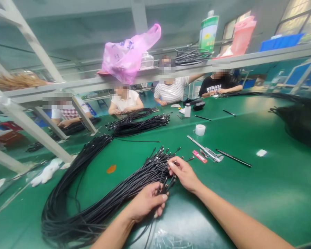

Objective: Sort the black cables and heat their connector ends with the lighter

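Note:
A large bundle of black cables [114,192] with small metal-tipped connectors curves across the green table in front of me. My left hand [150,202] is closed around several black cables [165,186], their connector ends sticking up past the fingers. Just beyond it, my right hand [182,171] pinches at a cable end at the edge of the bundle; the fingertips partly hide it. To the right of the bundle's tips lie a caliper [206,148], a small red-and-white tag [199,156] and a black pen-like rod [233,158].
A white tape roll [200,130], a white bottle [187,110] and more cable bundles [142,125] lie farther back on the green table [282,193]. White gloves [47,172] rest at left by the metal frame. Several people sit opposite, below a shelf [77,86] holding a pink bag [126,52].

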Demonstrator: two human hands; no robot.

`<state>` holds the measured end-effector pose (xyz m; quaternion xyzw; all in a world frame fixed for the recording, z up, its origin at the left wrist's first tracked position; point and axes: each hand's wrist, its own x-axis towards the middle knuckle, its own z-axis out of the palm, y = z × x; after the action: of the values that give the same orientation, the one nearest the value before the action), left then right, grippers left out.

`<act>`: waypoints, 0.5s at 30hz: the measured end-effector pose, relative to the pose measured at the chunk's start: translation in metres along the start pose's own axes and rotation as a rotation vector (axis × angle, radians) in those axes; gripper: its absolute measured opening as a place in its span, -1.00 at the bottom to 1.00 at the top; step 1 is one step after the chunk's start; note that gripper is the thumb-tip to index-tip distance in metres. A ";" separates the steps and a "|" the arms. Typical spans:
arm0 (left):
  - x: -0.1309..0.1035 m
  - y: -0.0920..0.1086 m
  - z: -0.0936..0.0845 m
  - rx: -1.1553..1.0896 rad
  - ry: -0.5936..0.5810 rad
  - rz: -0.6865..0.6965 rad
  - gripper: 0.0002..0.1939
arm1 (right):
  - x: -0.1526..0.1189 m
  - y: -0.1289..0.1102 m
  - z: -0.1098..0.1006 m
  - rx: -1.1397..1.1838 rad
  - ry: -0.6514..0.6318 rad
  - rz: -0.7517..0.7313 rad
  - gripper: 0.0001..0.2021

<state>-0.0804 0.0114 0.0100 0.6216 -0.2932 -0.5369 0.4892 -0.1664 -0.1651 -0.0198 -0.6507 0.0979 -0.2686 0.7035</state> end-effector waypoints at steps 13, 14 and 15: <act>-0.006 0.007 0.002 -0.005 0.255 0.197 -0.34 | -0.002 0.005 0.011 0.337 -0.006 0.211 -0.52; -0.005 0.007 0.000 -0.012 0.294 0.220 -0.34 | -0.002 0.006 0.012 0.333 -0.005 0.209 -0.51; -0.004 0.006 -0.002 -0.025 0.325 0.251 -0.36 | -0.002 0.007 0.013 0.318 -0.009 0.206 -0.50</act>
<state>-0.0783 0.0132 0.0170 0.6525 -0.2789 -0.3682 0.6007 -0.1600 -0.1533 -0.0255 -0.5190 0.1171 -0.2041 0.8217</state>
